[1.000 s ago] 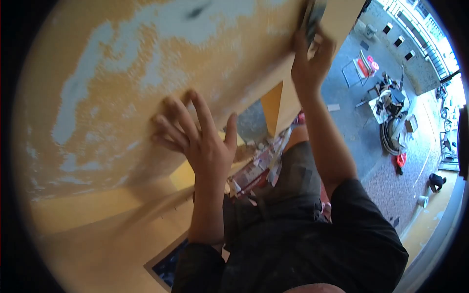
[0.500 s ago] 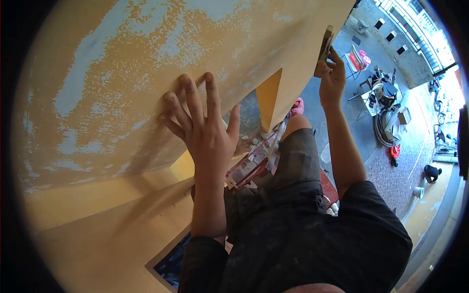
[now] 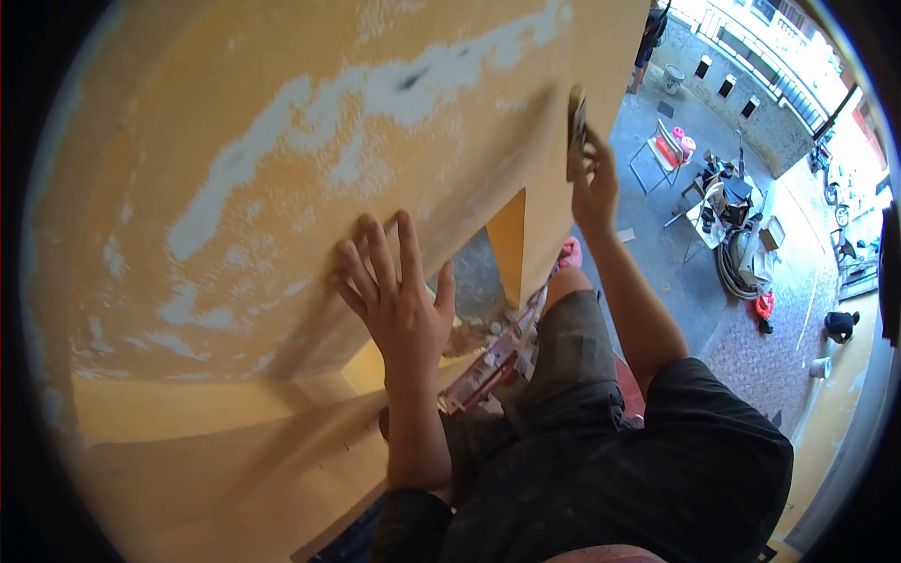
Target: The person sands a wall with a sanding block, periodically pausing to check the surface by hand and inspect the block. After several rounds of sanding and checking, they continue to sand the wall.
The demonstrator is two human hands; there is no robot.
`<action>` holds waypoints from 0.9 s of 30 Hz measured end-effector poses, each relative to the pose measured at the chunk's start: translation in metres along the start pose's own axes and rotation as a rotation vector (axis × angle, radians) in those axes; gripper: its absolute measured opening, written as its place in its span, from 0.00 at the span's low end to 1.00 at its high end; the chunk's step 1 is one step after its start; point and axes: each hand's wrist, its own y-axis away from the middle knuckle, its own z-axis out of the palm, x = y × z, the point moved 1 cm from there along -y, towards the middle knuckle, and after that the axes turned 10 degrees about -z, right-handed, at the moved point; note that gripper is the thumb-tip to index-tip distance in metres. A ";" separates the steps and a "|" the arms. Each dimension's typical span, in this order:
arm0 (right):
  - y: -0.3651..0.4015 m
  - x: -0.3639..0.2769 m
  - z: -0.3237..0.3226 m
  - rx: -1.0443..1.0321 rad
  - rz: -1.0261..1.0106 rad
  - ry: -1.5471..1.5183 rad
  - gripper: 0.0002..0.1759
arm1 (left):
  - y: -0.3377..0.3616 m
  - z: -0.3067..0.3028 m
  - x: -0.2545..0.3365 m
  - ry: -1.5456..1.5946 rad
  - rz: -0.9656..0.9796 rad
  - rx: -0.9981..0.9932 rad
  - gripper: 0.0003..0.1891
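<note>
My left hand (image 3: 399,310) rests with fingers spread against a yellow wall (image 3: 272,319) and holds nothing. Patches of white filler (image 3: 253,141) mark the wall above and left of it. My right hand (image 3: 596,188) is closed round a flat sanding block (image 3: 576,134), seen edge-on near the wall's right side. Whether the block's face touches the wall cannot be made out.
Below my legs is a red, cluttered platform (image 3: 497,371). On the floor stand a folding chair (image 3: 660,158), a bucket (image 3: 672,79) and a coiled hose (image 3: 737,272). One person (image 3: 841,326) crouches at the right; another (image 3: 649,42) stands at the top.
My right hand has moved left with the block, towards the wall. The view has shifted, showing more of the wall's top and the standing person. My left hand stays spread on the wall.
</note>
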 end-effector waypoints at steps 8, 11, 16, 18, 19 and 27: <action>0.014 -0.011 0.040 0.029 0.134 0.025 0.21 | 0.000 0.005 0.002 -0.029 0.001 0.022 0.39; -0.049 -0.051 0.045 0.212 -0.108 0.060 0.21 | 0.004 0.009 0.003 -0.085 0.008 0.025 0.39; 0.022 0.010 0.044 0.120 -0.141 0.077 0.21 | 0.004 0.002 0.004 -0.035 -0.014 -0.010 0.39; -0.013 -0.010 0.046 0.205 -0.200 0.088 0.20 | 0.001 0.014 0.005 -0.030 -0.017 0.027 0.39; -0.040 -0.030 0.041 0.200 -0.226 0.058 0.20 | 0.002 0.018 0.004 -0.062 -0.010 0.046 0.40; -0.011 -0.004 0.050 0.181 -0.175 0.077 0.20 | -0.001 0.022 0.005 -0.102 -0.001 0.043 0.44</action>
